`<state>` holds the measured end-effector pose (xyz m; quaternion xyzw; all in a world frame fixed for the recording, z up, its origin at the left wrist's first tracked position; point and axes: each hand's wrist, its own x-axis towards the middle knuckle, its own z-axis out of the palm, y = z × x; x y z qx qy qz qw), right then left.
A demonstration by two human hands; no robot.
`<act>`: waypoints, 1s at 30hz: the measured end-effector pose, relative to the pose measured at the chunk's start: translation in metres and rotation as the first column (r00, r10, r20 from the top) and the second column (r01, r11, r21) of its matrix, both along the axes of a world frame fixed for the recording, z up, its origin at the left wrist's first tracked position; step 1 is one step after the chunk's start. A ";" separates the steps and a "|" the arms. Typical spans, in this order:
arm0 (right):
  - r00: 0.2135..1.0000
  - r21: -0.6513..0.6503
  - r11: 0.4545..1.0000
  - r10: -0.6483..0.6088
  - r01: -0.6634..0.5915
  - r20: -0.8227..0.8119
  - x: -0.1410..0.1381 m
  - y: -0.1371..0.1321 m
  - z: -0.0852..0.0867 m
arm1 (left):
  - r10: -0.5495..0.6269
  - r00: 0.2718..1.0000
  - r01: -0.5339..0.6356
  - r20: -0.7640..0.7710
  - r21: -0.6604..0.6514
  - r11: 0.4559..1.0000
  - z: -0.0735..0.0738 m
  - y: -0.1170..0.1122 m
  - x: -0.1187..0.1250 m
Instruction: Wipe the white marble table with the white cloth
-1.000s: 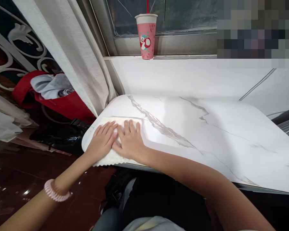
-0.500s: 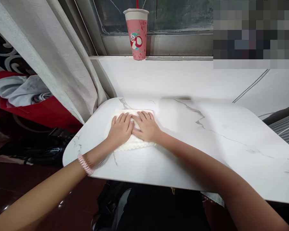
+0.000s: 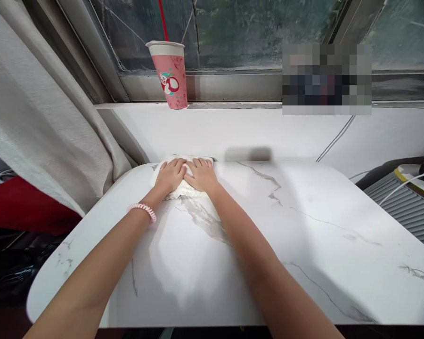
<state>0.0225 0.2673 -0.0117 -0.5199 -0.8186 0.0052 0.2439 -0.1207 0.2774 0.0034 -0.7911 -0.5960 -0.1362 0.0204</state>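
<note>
A white cloth (image 3: 185,190) lies spread at the far edge of the white marble-patterned table (image 3: 198,273), close to the wall. My left hand (image 3: 170,175) rests flat on the cloth's left part, fingers stretched out towards the wall. Beside it, my right hand (image 3: 202,175) presses flat on the right part, its thumb side touching or nearly touching the left hand. Both palms face down, and they cover much of the cloth. A pink coiled band (image 3: 142,212) circles my left wrist.
On the windowsill stands a pink paper cup (image 3: 171,77) with a red straw. A pale curtain (image 3: 56,108) hangs at the left, beside a red bag (image 3: 31,207). At the right is a grey ribbed object (image 3: 403,195) with a white cable on it. Part of the sill is pixelated.
Both hands have pushed the cloth forward across the table to its far edge, and its back part now bunches near the wall. The view has shifted, showing more of the window.
</note>
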 end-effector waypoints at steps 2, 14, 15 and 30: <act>1.000 -0.003 1.000 0.001 -0.001 -0.002 0.002 0.002 0.000 | -0.011 1.000 0.011 -0.003 0.018 1.000 -0.002 0.002 0.000; 0.999 -0.040 0.999 0.008 -0.010 -0.052 0.020 -0.011 0.005 | -0.009 1.000 0.011 -0.029 0.063 0.998 -0.006 -0.011 0.013; 0.998 -0.054 0.998 0.011 -0.014 -0.054 0.024 -0.013 0.006 | 0.000 1.000 0.001 -0.018 0.057 0.998 -0.005 -0.013 0.018; 0.999 -0.005 1.000 -0.029 0.029 0.033 0.070 -0.067 0.001 | -0.077 0.996 0.081 -0.040 0.126 0.989 -0.010 -0.067 0.062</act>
